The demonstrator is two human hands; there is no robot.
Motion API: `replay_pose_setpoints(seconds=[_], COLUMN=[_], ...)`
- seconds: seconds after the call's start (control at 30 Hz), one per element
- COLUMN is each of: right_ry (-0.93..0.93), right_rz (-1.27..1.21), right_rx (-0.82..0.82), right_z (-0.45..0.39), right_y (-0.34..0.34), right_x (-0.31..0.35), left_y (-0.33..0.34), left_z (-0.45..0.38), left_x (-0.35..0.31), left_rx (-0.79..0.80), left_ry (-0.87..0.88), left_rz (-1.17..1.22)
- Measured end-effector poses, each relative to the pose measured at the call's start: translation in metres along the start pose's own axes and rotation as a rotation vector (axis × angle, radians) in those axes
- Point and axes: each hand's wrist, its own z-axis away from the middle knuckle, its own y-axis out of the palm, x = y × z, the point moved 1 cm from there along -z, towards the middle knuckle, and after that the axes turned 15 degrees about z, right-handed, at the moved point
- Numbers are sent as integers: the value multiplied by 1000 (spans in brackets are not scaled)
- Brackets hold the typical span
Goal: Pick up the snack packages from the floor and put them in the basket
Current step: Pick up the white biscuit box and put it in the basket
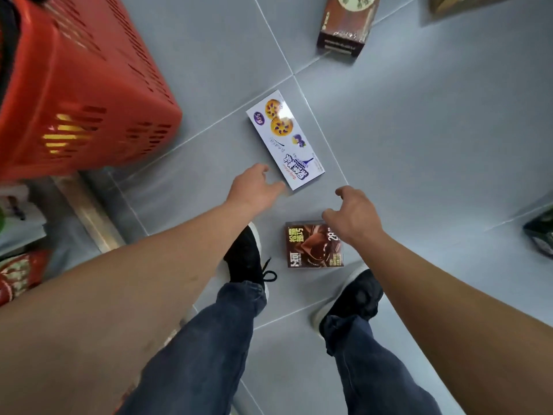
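White box (285,139) lies diagonally (flat) on tiles.

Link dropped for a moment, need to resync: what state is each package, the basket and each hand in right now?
White box: flat on floor, not gripped.
Brown chocolate box: flat on floor, between the shoes.
Dark brown box: on floor, farther off.
Red basket: something yellow shows through its slots.
Left hand: open, at white box's near corner.
Right hand: open, above chocolate box.

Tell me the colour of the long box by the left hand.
White, printed with yellow-and-purple tarts and dark blue lettering: the long box, seen in the head view.
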Motion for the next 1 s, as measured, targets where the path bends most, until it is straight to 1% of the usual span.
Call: replay_pose_setpoints(seconds=[0.17, 0.27, 0.37, 0.43, 0.5, 0.57, 0.63, 0.7, 0.73, 0.77, 0.83, 0.9, 1.0], right_ry=[60, 93, 144, 203, 251, 256, 251, 246, 252, 248, 235, 245, 271], right_rz=[-121, -185, -326, -426, -445, -403, -418, -482, -524, -553, -586, -636, -714], right_rx=[-3, -11, -36, -59, -102, -162, -246, -333, -363, -376, -353, -337, -331], right_z=[-62, -97, -131, -145, -158, -165, -171, -180, -183, -189, -193, -192, -173], right_y=[43, 66, 86, 93, 95, 87, 74, 58, 53, 48, 45, 45, 45], right_x=[7, 17, 30, 34, 30, 21, 8, -4, -8, -13, -17, -18, -24], left_y=[9, 8, 9, 13, 17, 19, 18, 21, 22, 29, 39, 44, 41], left_z=[-63, -100, -131, -140, -149, -156, -162, -168, -171, -176, -176, -170, -150], left_x=[14, 19, 23, 23, 22, 21, 19, 18, 20, 21, 25, 29, 33], left_rx=[-37, -117, -196, -221, -256, -320, -377, -379, -342, -298, -244, -242, -227], left_ry=[51, 96, 125, 146, 204, 248, 265, 213, 158, 100, -1, -24, -12], left_rz=[-28, -24, 5, 31, 32, 36, 37, 54, 92, 170, 342, 441, 489])
